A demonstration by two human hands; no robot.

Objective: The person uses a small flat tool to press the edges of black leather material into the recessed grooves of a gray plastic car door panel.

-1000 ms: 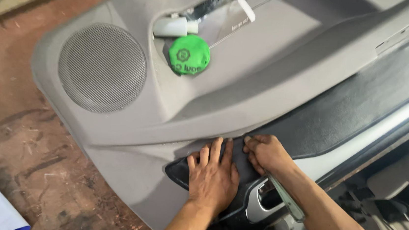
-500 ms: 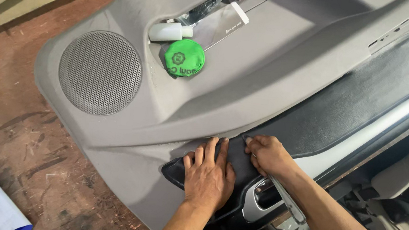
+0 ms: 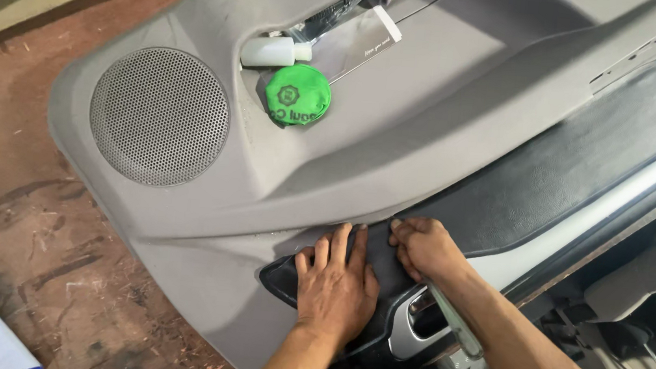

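Both hands barely shifted — left hand flat (black trim); right hand curled.

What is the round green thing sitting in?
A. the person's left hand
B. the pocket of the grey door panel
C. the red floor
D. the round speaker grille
B: the round green thing lies in the pocket of the grey door panel, beside a small white bottle, away from both hands.

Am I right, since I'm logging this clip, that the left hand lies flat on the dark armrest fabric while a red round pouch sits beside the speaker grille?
Not quite: the round pouch is green, not red, as the head view shows. The rest holds: the left hand lies flat on the dark armrest fabric, and the pouch sits beside the speaker grille.
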